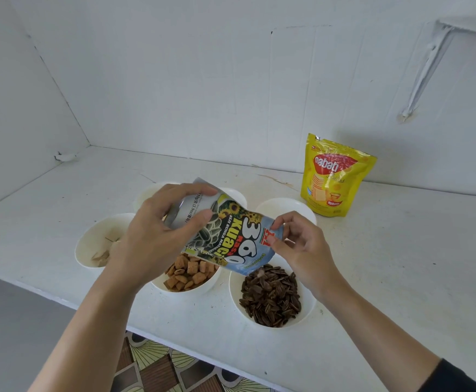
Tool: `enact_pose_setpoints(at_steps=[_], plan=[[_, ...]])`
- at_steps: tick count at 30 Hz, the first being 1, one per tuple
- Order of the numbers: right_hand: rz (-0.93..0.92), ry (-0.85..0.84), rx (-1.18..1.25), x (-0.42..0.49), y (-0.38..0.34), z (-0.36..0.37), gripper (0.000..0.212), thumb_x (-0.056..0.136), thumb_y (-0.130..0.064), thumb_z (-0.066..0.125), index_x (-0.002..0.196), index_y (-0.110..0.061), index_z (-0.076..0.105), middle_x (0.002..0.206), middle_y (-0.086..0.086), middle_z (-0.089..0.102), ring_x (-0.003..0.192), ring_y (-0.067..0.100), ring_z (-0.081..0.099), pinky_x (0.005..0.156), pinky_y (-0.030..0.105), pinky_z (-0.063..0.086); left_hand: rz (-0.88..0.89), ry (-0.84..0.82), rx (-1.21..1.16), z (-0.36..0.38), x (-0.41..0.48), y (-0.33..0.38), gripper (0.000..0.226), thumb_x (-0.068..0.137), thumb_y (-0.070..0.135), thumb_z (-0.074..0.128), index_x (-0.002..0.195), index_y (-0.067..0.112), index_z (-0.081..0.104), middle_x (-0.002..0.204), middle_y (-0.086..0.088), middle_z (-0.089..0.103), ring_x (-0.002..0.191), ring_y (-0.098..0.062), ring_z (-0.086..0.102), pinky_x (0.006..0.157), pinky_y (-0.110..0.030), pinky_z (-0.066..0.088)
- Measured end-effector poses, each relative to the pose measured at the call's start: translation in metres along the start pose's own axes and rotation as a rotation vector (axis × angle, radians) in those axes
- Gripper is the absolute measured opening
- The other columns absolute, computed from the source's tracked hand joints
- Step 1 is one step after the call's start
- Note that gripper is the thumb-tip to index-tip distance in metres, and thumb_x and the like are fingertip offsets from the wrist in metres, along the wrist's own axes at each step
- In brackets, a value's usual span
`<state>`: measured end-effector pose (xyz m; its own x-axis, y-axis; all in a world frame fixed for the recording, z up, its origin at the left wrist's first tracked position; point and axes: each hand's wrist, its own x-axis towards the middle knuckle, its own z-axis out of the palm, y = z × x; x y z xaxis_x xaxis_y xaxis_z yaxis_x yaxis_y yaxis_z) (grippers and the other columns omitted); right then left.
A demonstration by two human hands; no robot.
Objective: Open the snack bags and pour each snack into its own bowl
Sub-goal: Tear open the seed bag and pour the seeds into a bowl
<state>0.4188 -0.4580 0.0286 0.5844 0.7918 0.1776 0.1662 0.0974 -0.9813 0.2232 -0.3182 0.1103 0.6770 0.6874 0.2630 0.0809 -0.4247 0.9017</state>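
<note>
At the upper right of the frame a yellow wafer bag (337, 176) stands upright on the white counter (400, 250), near the back wall (231, 80). In the centre, the sunflower seed bag (231, 239) lies tilted above a bowl of seeds (308, 302) and hides partly a bowl of square crackers (187, 292). The left hand (152, 236) grips its silver end with curled fingers; the right hand (296, 244) pinches its lower blue end.

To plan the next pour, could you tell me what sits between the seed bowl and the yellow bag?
Head view: one white bowl stands between seed bowl and yellow bag, partly behind the right hand.
</note>
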Motion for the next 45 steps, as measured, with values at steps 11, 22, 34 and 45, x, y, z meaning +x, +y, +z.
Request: enact_pose_setpoints(at_steps=[11, 22, 34, 45], plan=[[-0.108, 0.031, 0.060, 0.011, -0.022, -0.004, 0.021, 0.091, 0.003, 0.067, 0.088, -0.017, 0.061, 0.075, 0.019, 0.048, 0.084, 0.020, 0.067, 0.074, 0.037, 0.061, 0.131, 0.025, 0.031, -0.010, 0.009, 0.029, 0.024, 0.092, 0.021, 0.074, 0.108, 0.039, 0.074, 0.115, -0.004, 0.072, 0.105, -0.024, 0.073, 0.070, -0.038, 0.065], [0.017, 0.068, 0.052, 0.000, -0.008, -0.004, 0.018, 0.092, 0.004, 0.066, 0.090, -0.013, 0.060, 0.082, 0.027, 0.052, 0.087, 0.013, 0.072, 0.070, 0.027, 0.055, 0.098, -0.003, 0.138, 0.001, 0.006, 0.020, 0.033, 0.085, 0.025, 0.082, 0.114, 0.038, 0.072, 0.111, 0.001, 0.072, 0.101, -0.015, 0.072, 0.064, -0.029, 0.064], [0.135, 0.089, 0.145, -0.004, 0.005, -0.008, 0.017, 0.091, 0.000, 0.069, 0.086, -0.014, 0.059, 0.078, 0.021, 0.054, 0.088, 0.027, 0.068, 0.076, 0.035, 0.058, 0.266, -0.235, 0.236, 0.011, 0.009, 0.015, 0.036, 0.096, 0.034, 0.067, 0.132, 0.031, 0.064, 0.123, 0.013, 0.060, 0.110, -0.015, 0.066, 0.069, -0.036, 0.065], [0.143, 0.082, 0.228, 0.005, -0.007, -0.014, 0.017, 0.091, -0.002, 0.068, 0.083, -0.011, 0.055, 0.087, 0.033, 0.064, 0.093, 0.030, 0.072, 0.087, 0.045, 0.060, 0.342, 0.022, 0.087, 0.021, 0.019, 0.024, 0.041, 0.087, 0.044, 0.079, 0.125, 0.041, 0.066, 0.123, 0.005, 0.060, 0.113, -0.030, 0.068, 0.076, -0.043, 0.064]])
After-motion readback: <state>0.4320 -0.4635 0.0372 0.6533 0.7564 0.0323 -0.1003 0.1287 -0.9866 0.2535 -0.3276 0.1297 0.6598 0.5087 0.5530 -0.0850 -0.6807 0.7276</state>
